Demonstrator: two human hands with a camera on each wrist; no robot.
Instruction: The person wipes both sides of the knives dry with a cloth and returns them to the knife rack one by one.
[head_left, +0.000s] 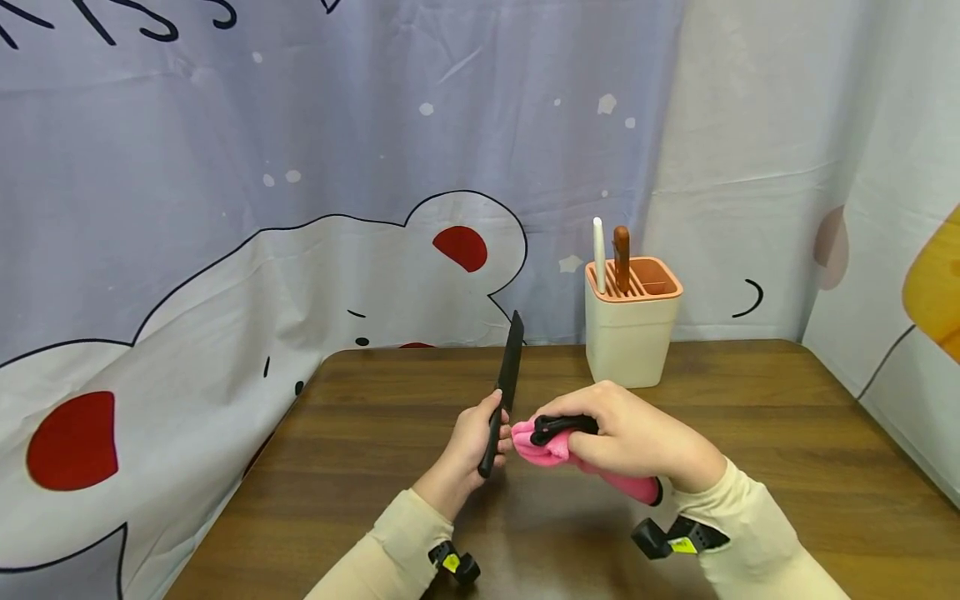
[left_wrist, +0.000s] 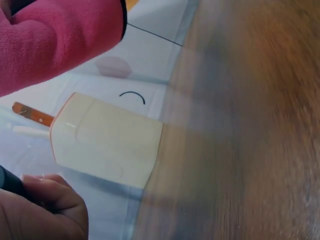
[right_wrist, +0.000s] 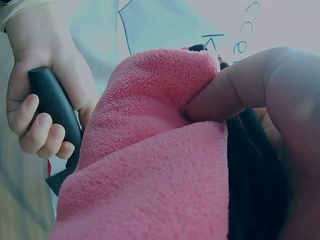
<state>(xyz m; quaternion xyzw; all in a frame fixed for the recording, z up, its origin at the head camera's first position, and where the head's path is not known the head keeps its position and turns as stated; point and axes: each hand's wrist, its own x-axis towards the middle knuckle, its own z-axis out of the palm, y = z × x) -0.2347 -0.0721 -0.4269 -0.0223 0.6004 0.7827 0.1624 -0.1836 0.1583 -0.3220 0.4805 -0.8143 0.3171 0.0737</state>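
My left hand (head_left: 467, 442) grips a black-handled kitchen knife (head_left: 511, 362), its dark blade pointing up and away over the table. In the right wrist view the fingers wrap round the knife's handle (right_wrist: 56, 106). To the right, my right hand (head_left: 637, 433) holds a folded pink cloth (head_left: 542, 450) with black edging, pinched between thumb and fingers. The cloth (right_wrist: 140, 145) looks fluffy close up and hangs apart from the blade in the head view. In the left wrist view the cloth (left_wrist: 65, 40) is above the left hand (left_wrist: 47, 215).
A cream knife block (head_left: 628, 342) with an orange slotted top stands at the table's back. It holds a white-handled piece (head_left: 598, 254) and a brown-handled knife (head_left: 622, 258). Behind the wooden table (head_left: 375, 467) hangs a printed curtain (head_left: 337, 125).
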